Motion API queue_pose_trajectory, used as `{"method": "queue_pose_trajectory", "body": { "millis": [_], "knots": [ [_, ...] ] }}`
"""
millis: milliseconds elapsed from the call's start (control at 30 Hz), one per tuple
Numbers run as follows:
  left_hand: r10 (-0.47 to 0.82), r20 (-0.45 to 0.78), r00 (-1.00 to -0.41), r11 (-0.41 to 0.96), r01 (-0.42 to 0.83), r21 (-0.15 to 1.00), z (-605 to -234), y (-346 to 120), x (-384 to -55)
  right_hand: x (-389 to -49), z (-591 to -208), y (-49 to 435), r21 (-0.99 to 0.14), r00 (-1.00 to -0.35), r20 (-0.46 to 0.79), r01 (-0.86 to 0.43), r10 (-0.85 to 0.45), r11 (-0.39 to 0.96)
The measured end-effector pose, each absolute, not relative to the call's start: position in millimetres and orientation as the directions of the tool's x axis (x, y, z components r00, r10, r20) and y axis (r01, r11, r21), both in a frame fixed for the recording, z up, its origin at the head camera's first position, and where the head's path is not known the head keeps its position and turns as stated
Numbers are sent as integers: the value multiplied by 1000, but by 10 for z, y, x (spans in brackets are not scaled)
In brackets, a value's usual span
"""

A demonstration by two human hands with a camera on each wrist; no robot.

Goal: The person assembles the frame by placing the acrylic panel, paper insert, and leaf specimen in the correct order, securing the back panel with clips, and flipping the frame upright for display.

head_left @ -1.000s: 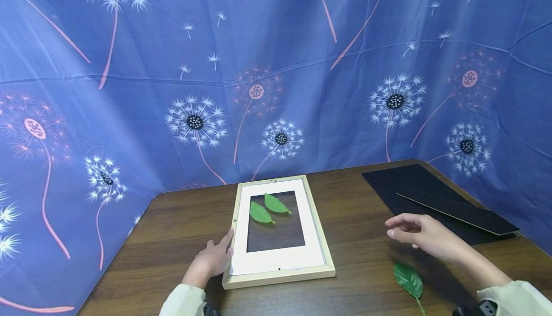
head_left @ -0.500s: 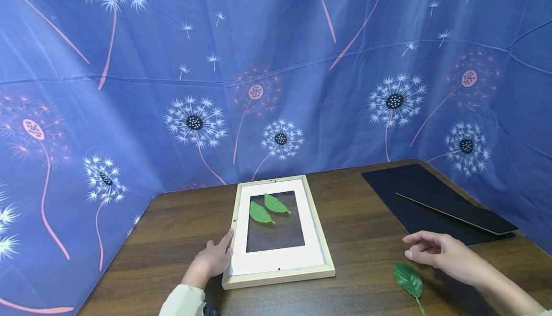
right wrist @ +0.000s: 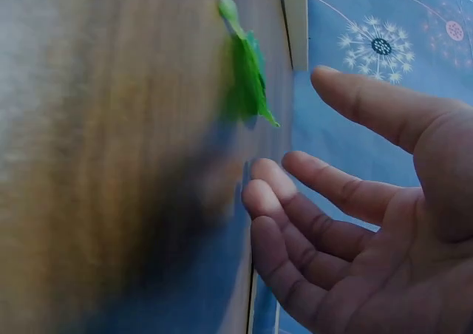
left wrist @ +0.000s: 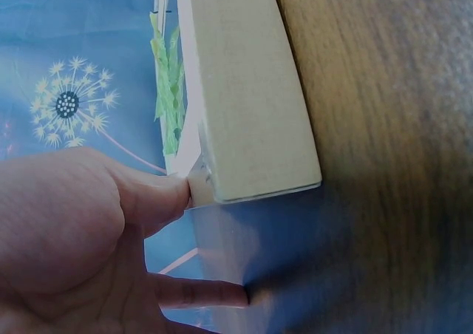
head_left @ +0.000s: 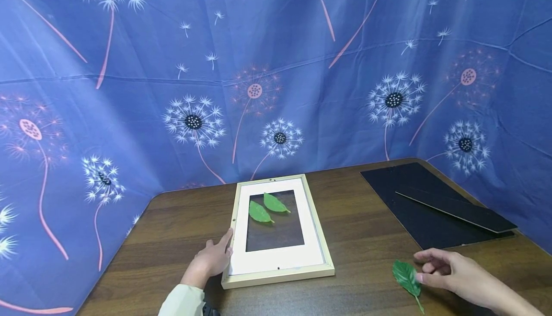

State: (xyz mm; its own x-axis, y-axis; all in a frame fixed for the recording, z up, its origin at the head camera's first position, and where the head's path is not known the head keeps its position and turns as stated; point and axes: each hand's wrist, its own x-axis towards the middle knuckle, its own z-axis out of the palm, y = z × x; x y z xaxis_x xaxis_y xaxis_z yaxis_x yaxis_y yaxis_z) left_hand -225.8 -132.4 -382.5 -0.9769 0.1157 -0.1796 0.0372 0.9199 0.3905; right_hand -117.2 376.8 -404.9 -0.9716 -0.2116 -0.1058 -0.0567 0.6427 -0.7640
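A light wooden picture frame with a white mat lies flat on the table. Two green leaves, one on the left and one on the right, rest in the upper part of its dark window. My left hand touches the frame's left side with extended fingers; its thumb is against the frame's edge in the left wrist view. A darker green leaf with a stem lies on the table at right. Right beside it is my right hand, fingers loosely bent and holding nothing, thumb tip overlapping the leaf's edge.
At the back right lies a black board, with a second black panel resting tilted on it. The brown wooden table ends against a blue dandelion-print cloth hanging behind.
My right hand has moved right and down toward the near side, from above the leaf to close beside it. The left hand and the frame have stayed put.
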Motion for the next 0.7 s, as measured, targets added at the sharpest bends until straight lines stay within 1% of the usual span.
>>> {"method": "queue_pose_trajectory", "body": {
  "millis": [333, 600, 700],
  "knots": [
    [120, -179, -976, 921, 42, 388, -3819, -1337, -2259, -1087, -4107, 3631, -685, -965, -231, 71, -124, 725],
    [114, -188, -976, 920, 33, 390, -3811, -1338, -2259, -1039, -4145, 3554, -651, -965, -246, 91, -95, 754],
    [116, -190, -975, 918, 32, 396, -3805, -1331, -2254, -1015, -4159, 3550, -656, -967, -230, 71, -110, 752]
  ]
}}
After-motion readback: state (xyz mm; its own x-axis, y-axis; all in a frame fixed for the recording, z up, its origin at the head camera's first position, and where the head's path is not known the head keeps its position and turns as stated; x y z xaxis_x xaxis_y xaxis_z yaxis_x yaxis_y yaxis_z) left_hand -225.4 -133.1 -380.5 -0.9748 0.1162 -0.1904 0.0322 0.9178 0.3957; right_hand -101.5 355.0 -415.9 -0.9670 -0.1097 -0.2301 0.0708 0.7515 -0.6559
